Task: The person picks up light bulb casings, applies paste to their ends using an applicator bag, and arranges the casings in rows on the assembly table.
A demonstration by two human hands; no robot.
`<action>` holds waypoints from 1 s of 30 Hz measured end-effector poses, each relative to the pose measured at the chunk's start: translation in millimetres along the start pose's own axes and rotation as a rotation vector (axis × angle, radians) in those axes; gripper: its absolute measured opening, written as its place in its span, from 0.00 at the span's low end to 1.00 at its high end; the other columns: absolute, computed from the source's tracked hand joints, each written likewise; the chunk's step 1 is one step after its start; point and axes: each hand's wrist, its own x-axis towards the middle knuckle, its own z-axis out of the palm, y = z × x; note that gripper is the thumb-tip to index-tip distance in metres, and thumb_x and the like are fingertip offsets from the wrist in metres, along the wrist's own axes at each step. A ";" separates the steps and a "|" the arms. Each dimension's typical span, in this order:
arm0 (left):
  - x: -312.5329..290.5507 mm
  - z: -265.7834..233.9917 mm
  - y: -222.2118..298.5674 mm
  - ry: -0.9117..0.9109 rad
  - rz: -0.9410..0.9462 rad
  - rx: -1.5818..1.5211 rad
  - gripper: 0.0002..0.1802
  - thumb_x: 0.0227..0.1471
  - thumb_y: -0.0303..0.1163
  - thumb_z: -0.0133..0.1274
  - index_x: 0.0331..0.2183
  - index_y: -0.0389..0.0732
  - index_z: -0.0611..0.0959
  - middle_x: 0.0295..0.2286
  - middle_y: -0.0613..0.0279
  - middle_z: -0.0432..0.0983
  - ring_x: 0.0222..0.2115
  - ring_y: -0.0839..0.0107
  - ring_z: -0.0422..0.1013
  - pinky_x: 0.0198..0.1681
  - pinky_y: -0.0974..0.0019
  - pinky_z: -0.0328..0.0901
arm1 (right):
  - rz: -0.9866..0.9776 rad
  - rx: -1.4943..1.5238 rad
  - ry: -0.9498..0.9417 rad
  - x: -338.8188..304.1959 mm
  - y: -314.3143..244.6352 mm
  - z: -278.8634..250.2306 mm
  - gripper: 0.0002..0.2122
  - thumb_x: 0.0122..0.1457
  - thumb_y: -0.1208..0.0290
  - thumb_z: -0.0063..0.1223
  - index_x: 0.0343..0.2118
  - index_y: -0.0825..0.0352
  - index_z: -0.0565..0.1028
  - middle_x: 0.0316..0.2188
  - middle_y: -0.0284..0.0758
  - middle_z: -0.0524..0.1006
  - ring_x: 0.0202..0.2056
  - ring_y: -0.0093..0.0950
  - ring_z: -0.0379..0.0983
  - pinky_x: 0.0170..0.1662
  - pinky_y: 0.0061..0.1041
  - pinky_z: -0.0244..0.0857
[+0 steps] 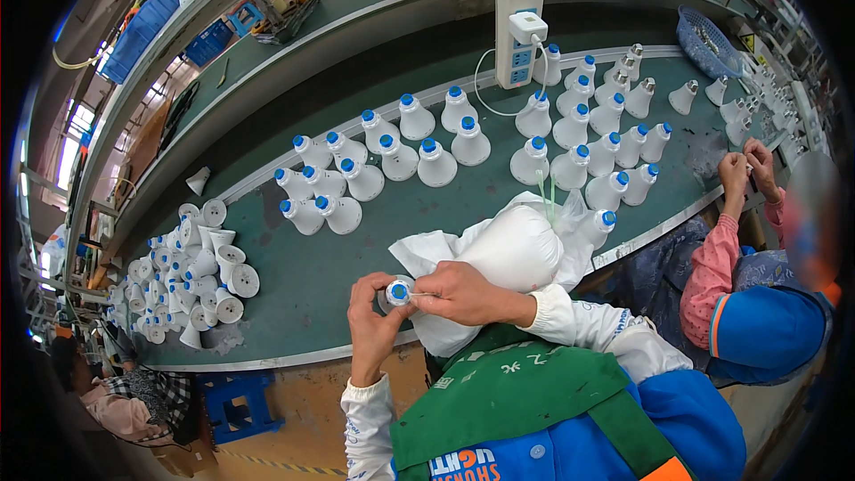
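Observation:
My left hand [372, 319] grips a white cone-shaped lamp housing [398, 292], with its blue-topped neck facing up. Close beside that neck, my right hand [476, 292] has its fingers pinched together; a thin strand or pin seems to stick out of them, too small to name. A stuffed white plastic bag [517, 251] lies just beyond my right wrist. On the green bench ahead, several more blue-topped lamp housings [435, 163] stand upright in loose rows.
Many housings lie piled at the bench's left [230, 255]. A white power strip [519, 31] with a plugged-in charger and cable hangs on a post. A blue basket [709, 41] sits far right. At right, a co-worker [735, 249] in pink sleeves works; another person [134, 401] is lower left.

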 end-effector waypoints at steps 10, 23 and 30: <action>-1.0 13.0 -20.1 -0.099 -0.145 -0.508 0.22 0.37 0.17 0.58 0.39 0.34 0.75 0.41 0.60 0.68 0.40 0.72 0.67 0.46 0.70 0.63 | 0.045 -0.096 0.042 -1.2 -3.7 2.3 0.09 0.52 0.64 0.45 0.25 0.64 0.73 0.22 0.38 0.74 0.25 0.42 0.68 0.32 0.40 0.62; -2.4 14.4 -31.6 -0.128 -0.213 -0.471 0.26 0.34 0.20 0.60 0.42 0.38 0.75 0.37 0.61 0.73 0.41 0.70 0.67 0.45 0.68 0.62 | -0.014 -0.044 0.070 -0.4 -2.7 1.6 0.08 0.51 0.66 0.45 0.24 0.64 0.70 0.20 0.37 0.72 0.23 0.40 0.66 0.31 0.36 0.61; 3.5 4.2 -20.3 -0.194 0.014 -0.145 0.26 0.34 0.21 0.61 0.41 0.40 0.75 0.40 0.61 0.71 0.43 0.63 0.65 0.49 0.65 0.57 | -0.053 -0.042 0.135 0.7 1.9 4.4 0.07 0.50 0.67 0.49 0.23 0.64 0.74 0.17 0.37 0.71 0.19 0.36 0.64 0.28 0.32 0.58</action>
